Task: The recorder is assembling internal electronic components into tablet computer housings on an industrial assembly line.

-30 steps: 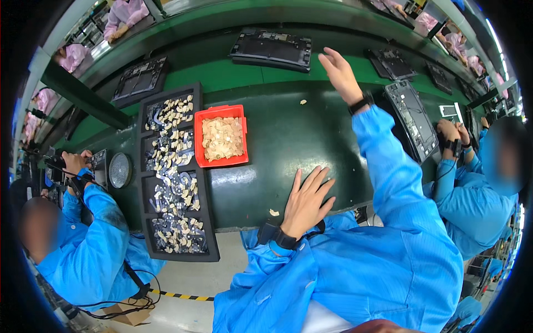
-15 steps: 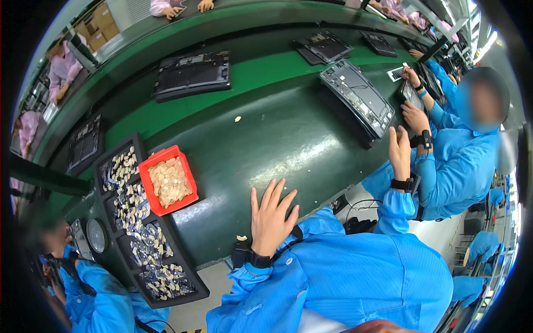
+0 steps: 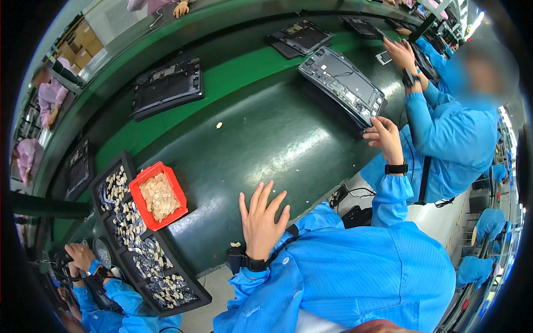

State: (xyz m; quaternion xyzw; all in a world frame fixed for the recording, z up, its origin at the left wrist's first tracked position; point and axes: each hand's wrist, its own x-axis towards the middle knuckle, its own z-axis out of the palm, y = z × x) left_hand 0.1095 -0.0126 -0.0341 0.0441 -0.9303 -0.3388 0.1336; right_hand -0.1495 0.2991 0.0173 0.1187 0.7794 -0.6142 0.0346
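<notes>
My left hand (image 3: 261, 225) rests on the green tabletop, fingers spread and nothing in it. Farther right, my right hand (image 3: 387, 139) is at the near corner of the top opened laptop base (image 3: 344, 80). Its fingers are bent around that corner; the thumb's hold is partly hidden. This base shows a silvery frame, circuit boards and cables, and lies on a stack of dark ones. To the left of my left hand stands a red bin (image 3: 182, 210) full of small beige pieces, against a black compartment tray (image 3: 201, 297) of beige and dark bits.
More opened laptop bases (image 3: 169, 89) lie along the green strip (image 3: 233, 83) at the back. A co-worker (image 3: 455, 133) stands close on my right with a hand raised near the stack. Another person's hands (image 3: 83, 258) work at the lower left. A beige scrap (image 3: 219, 125) lies mid-table.
My right hand has come down from a raised, open pose onto the laptop base's corner. The co-worker's hand on the right has lifted. My left hand stays flat on the table.
</notes>
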